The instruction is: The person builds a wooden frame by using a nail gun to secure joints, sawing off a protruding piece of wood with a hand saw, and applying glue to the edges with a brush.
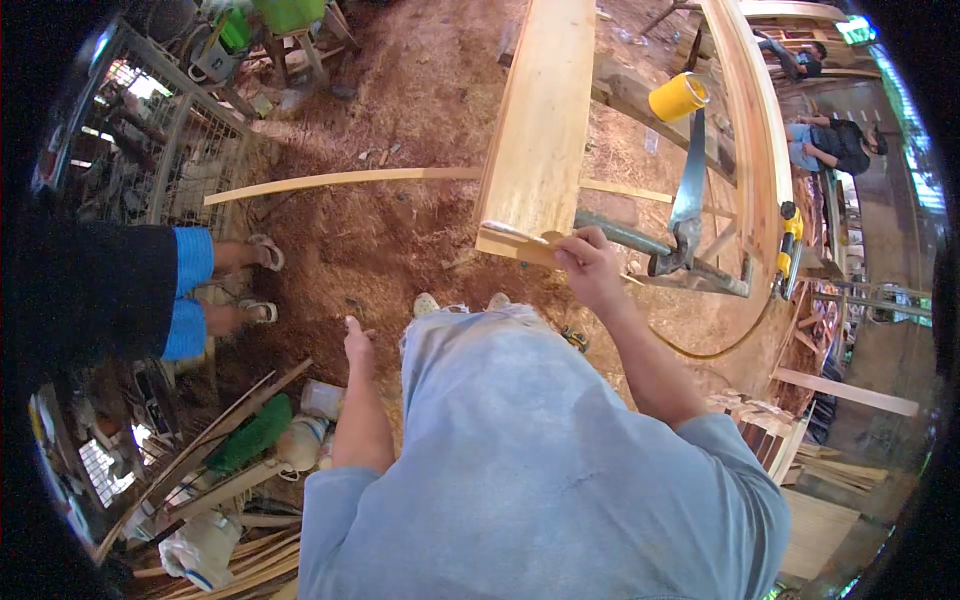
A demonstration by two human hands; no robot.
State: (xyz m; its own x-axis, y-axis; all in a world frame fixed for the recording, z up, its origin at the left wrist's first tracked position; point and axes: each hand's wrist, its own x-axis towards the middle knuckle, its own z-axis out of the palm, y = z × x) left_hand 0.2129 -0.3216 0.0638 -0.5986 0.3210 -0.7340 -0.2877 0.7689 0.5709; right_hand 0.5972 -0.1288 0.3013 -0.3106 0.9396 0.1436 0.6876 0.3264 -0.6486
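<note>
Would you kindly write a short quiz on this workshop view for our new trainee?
1. Which of the person's own hands is at the near end of the wide wooden plank?
2. Fill in the colour: the cylindrical container beside the tip of the handsaw is mainly ____.
3. True or false: the person's left hand is gripping the handsaw.

Key:
1. The right hand.
2. Yellow.
3. False; the left hand is well apart from the handsaw.

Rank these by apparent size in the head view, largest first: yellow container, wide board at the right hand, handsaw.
1. Wide board, cut off by the top edge
2. Handsaw
3. Yellow container
</note>
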